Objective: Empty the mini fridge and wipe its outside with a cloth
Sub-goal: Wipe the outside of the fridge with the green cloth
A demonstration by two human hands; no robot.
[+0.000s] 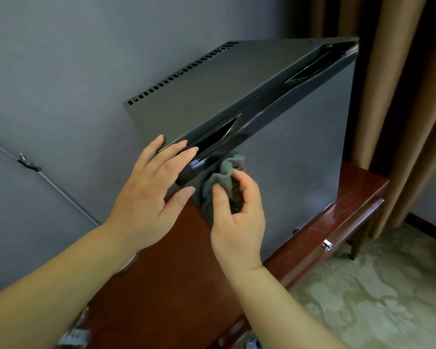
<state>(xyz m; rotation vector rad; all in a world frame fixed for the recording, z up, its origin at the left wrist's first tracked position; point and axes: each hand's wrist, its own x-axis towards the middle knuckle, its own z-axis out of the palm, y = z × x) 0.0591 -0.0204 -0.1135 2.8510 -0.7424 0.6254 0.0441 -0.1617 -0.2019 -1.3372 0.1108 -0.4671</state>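
Observation:
A dark grey mini fridge (pixel 237 91) stands on a reddish wooden cabinet (pixel 358 187), its door shut and facing right. My left hand (pixel 149 192) lies flat with fingers spread on the fridge's near top corner, beside the recessed door handle (pixel 217 137). My right hand (pixel 237 217) grips a bunched grey-green cloth (pixel 224 175) and presses it against the upper near corner of the fridge door. The fridge's inside is hidden.
A grey wall (pixel 61 71) runs behind the fridge, and brown curtains (pixel 400 96) hang at the right. The cabinet has a drawer with a metal knob (pixel 327 245). Patterned pale carpet (pixel 375 298) covers the floor. Small packets (pixel 73 333) lie at the cabinet's near end.

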